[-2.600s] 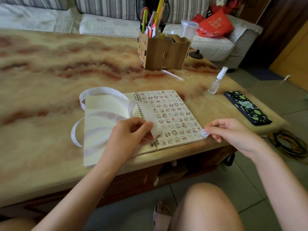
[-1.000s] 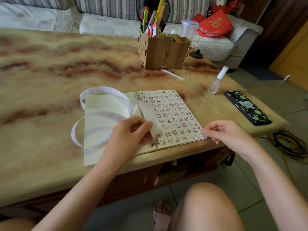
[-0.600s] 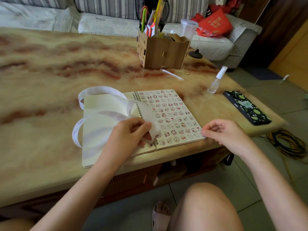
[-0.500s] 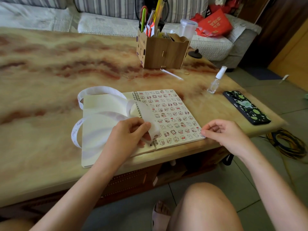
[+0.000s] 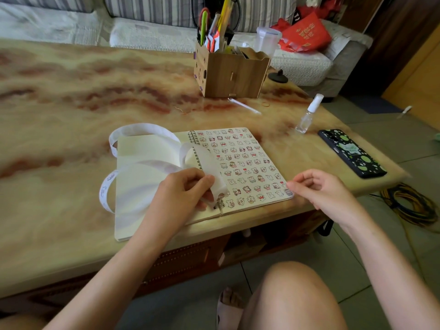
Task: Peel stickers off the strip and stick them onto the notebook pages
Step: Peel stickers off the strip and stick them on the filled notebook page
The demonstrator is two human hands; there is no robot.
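The notebook (image 5: 147, 148) lies open on the table (image 5: 71, 91), near the front edge, with its spiral spine running away from the person. The left page is blank. The right page is covered in rows of small stickers (image 5: 238, 158). The strip (image 5: 142, 127), a long white band, loops over the left page and past its left edge, then arches back across the spine. The left hand (image 5: 181, 191) rests on the lower part of the left page beside the spine. Its thumb and curled fingers pinch the end of the strip, which bends up over the spine at that point. The right hand (image 5: 321, 191) is at the lower right corner of the right page, fingers loosely curled and holding nothing visible. Its index fingertip sits just beside the corner sticker (image 5: 288, 192); whether it touches the sticker cannot be told. A wooden pen box (image 5: 231, 75) stands at the far side of the table, with a clear pen (image 5: 244, 106) lying in front of it. A spray bottle (image 5: 308, 114) stands right of the notebook, and a phone (image 5: 351, 152) lies near the right edge. Cables (image 5: 409, 206) lie coiled on the floor right of the table.
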